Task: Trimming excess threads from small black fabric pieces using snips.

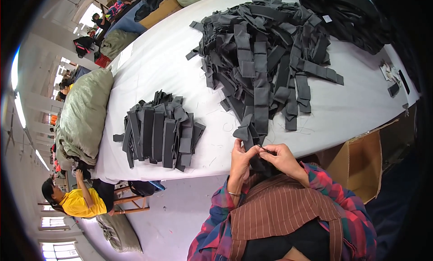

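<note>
**Two hands working a dark grey fabric strip at a table edge**

A dark grey fabric strip [249, 134] hangs over the near edge of a white table [158, 62], pinched between both hands. The left hand [240, 159] grips it from the left with fingers closed on the cloth. The right hand [283, 158] is closed around a small dark tool [267, 149], too small to identify, whose tip points left to the strip.

Just beyond the hands, the strip runs up into a large loose heap of matching grey strips [266, 53]. Well to the left of the left hand lies a neater, smaller stack of strips [160, 132]. Below and right of the right hand stands an open brown cardboard box [361, 164]. Far beyond it, on the heap's right, a pile of black fabric [347, 15] carries a small white square label [327, 18]. Far left, a bulging grey-green sack [85, 112] leans against the table, with a person in a yellow shirt [76, 200] seated below it.
</note>
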`<action>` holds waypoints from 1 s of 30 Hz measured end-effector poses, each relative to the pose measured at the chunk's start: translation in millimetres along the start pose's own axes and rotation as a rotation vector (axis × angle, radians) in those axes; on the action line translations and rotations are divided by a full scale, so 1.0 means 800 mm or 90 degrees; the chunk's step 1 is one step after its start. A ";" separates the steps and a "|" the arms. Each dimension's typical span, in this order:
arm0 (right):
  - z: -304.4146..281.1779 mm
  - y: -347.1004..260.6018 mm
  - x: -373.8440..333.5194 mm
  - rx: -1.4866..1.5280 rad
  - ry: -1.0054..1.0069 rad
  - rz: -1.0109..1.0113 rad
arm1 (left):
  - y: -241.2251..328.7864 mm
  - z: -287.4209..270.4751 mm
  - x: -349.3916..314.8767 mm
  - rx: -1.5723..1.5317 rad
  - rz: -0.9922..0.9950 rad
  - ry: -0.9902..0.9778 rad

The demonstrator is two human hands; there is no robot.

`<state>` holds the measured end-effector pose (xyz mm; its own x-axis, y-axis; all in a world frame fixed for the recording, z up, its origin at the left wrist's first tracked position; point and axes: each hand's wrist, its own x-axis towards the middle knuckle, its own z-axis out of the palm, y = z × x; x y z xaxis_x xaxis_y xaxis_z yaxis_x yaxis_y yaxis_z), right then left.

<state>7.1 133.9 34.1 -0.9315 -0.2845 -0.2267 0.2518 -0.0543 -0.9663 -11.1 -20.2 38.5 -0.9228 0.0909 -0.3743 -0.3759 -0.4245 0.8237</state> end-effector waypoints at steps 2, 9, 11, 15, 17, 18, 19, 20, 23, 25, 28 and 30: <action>0.000 0.004 -0.005 -0.023 -0.004 -0.012 | -0.009 -0.009 0.001 -0.007 -0.024 -0.012; -0.016 0.016 0.014 -0.011 0.006 -0.038 | -0.016 -0.022 0.023 -0.059 -0.053 0.000; -0.023 0.005 0.011 -0.004 -0.026 -0.031 | -0.004 -0.017 0.012 -0.049 -0.030 0.023; -0.048 -0.005 0.012 -0.035 0.056 0.000 | 0.008 -0.017 0.017 0.002 -0.055 -0.033; -0.058 0.002 0.013 -0.073 0.081 -0.034 | 0.003 -0.019 0.020 -0.002 -0.057 -0.037; -0.060 0.005 0.011 -0.113 0.105 -0.074 | -0.001 -0.019 0.021 -0.005 -0.054 -0.043; -0.061 0.007 0.010 -0.112 0.107 -0.070 | -0.004 -0.022 0.023 -0.005 -0.058 -0.043; -0.060 0.006 0.008 -0.154 0.106 -0.102 | -0.007 -0.027 0.025 0.009 -0.057 -0.045; -0.056 -0.001 -0.002 -0.253 0.099 -0.121 | -0.009 -0.023 0.022 0.013 -0.046 -0.033; -0.052 -0.007 -0.007 -0.307 0.092 -0.109 | -0.011 -0.022 0.020 0.006 -0.037 -0.019; -0.049 -0.013 -0.007 -0.379 0.056 -0.087 | -0.015 -0.023 0.020 0.062 -0.002 0.003; -0.047 -0.013 -0.005 -0.417 0.059 -0.127 | -0.014 -0.020 0.020 0.061 -0.009 0.018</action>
<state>-1.8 171.9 40.7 -0.9694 -0.2447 -0.0183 -0.1102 0.5008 -0.8585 -20.0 -28.7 16.7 -0.9150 0.0703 -0.3972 -0.3968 -0.3344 0.8548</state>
